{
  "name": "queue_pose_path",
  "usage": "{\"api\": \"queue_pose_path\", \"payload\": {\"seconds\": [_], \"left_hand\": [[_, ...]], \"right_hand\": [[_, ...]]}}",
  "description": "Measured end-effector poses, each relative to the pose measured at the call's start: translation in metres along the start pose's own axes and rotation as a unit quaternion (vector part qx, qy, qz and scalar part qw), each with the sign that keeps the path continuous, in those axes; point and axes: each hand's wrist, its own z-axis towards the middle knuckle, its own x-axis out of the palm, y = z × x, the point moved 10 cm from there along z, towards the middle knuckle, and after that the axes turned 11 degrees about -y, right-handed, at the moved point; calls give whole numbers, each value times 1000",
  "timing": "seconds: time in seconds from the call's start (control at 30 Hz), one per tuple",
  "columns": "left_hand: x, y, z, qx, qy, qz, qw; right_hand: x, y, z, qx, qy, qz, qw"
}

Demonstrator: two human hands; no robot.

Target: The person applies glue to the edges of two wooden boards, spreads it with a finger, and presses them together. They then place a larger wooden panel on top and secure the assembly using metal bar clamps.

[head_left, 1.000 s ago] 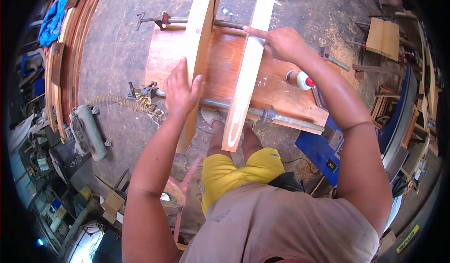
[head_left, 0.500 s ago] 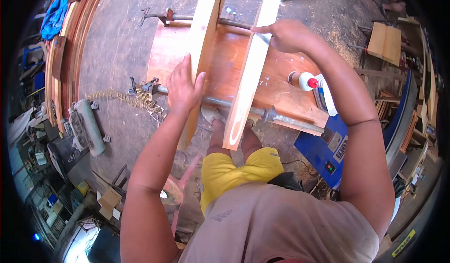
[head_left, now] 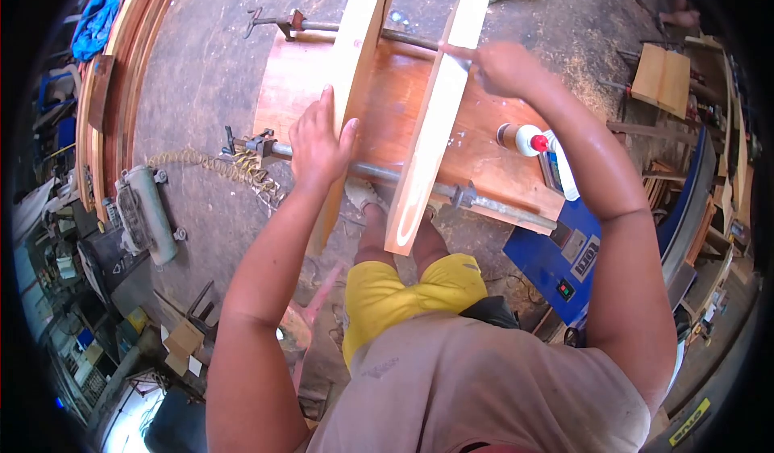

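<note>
Two pale wooden boards stand on edge across a reddish wooden panel [head_left: 476,142] that lies on two long pipe clamps. My left hand [head_left: 319,141] lies flat against the left board [head_left: 355,66], fingers spread, holding it upright. My right hand [head_left: 501,67] is at the top edge of the right board [head_left: 431,134], with its forefinger stretched out along that edge. The edge looks wet and shiny near its close end. A glue bottle [head_left: 522,138] with a red cap lies on the panel to the right of my right arm.
The near pipe clamp [head_left: 492,204] runs under both boards, the far one [head_left: 278,22] behind them. A blue machine [head_left: 564,251] stands at the right. A small compressor [head_left: 145,215] with a coiled hose sits on the floor at the left. Stacked timber leans at the far left.
My right hand has slid along the right board's top edge, away from me. My left hand has stayed on the left board. The view has shifted a little.
</note>
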Motion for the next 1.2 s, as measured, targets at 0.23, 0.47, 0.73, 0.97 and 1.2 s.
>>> {"api": "queue_pose_path", "payload": {"seconds": [0.23,0.47,0.73,0.97,1.2], "left_hand": [[-3,-2,0,12,-12,4,1000],[-4,-4,1,22,-25,2,999],[-3,-2,1,22,-27,14,999],[-2,-2,0,22,-22,13,999],[-4,-5,0,31,-35,3,999]], "right_hand": [[26,74,-56,-91,-25,80,992],[12,4,-18,14,-74,6,997],[35,112,-93,-89,12,129,988],[37,82,-68,-46,-36,96,994],[36,121,-92,-86,7,146,985]]}}
